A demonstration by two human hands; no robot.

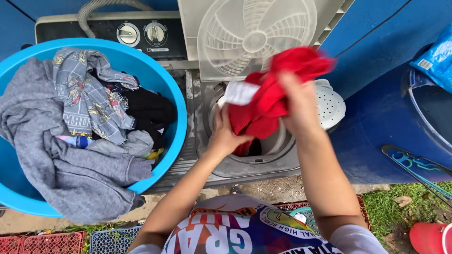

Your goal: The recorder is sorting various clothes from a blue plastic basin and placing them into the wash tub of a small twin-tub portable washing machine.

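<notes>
Both hands are up over the washer drum, and both are clamped on the same red garment [273, 101]. The right hand [299, 110] grips its upper part with fingers closed around the bunched cloth, a little blurred. The left hand [225, 136] holds lower down, fingers curled into the fabric near the drum's rim. The garment hangs between them above the round drum opening [278, 146], its lower end dipping inside; a white patch [240, 92] shows at its left edge.

Just behind the cloth stands the raised cream lid [254, 37] with its fan-shaped grille, and a white perforated disc [329, 106] peeks out to the right. Two dials [141, 34] sit on the dark control panel further back, under a grey ribbed hose [101, 7].

Off to the left, a big blue basin [174, 101] rests on the machine, piled with laundry: a grey sweatshirt [70, 174], a grey patterned cloth [84, 99], something black [150, 110]. To the right, a dark blue barrel [376, 136] and clothes hangers [414, 164]. Grass [405, 207] and a red container [431, 237] lie low at right.
</notes>
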